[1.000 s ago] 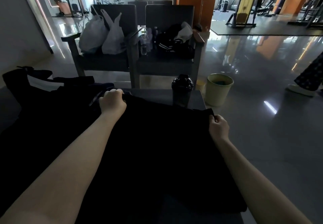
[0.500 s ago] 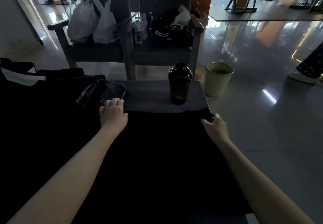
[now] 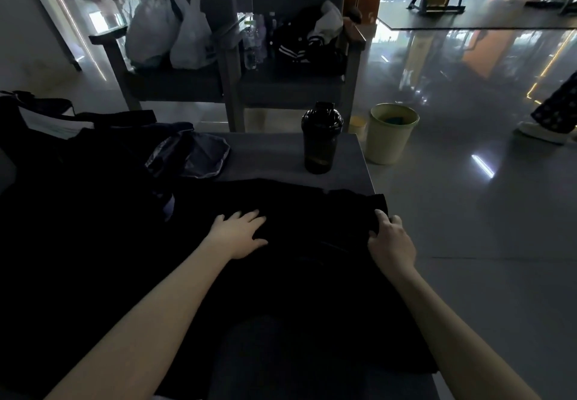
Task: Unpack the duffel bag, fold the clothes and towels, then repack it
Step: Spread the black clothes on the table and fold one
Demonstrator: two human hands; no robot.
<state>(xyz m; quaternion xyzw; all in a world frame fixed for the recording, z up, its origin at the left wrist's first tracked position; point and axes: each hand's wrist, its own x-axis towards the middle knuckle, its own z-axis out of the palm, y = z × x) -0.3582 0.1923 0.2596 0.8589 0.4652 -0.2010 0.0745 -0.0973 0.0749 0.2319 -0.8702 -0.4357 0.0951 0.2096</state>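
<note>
The left hand (image 3: 239, 234) is pressing spread fingers on the black cloth garment (image 3: 312, 274); the right hand (image 3: 392, 243) is pinching its edge.

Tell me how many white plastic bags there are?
2. Both white plastic bags sit on the left grey armchair: one at left, one beside it at right. More could be hidden behind them.

Grey tabletop (image 3: 265, 156), centre of frame; a strip along the far edge is bare. Black garment (image 3: 312, 274) is spread flat over the near part, its right edge overhanging the tabletop's right side. Black shaker bottle (image 3: 321, 140) stands upright near the far right corner, apart from the garment. Crumpled blue-grey cloth (image 3: 199, 156) lies left of centre, against the black duffel bag (image 3: 62, 187) at frame left.
</note>
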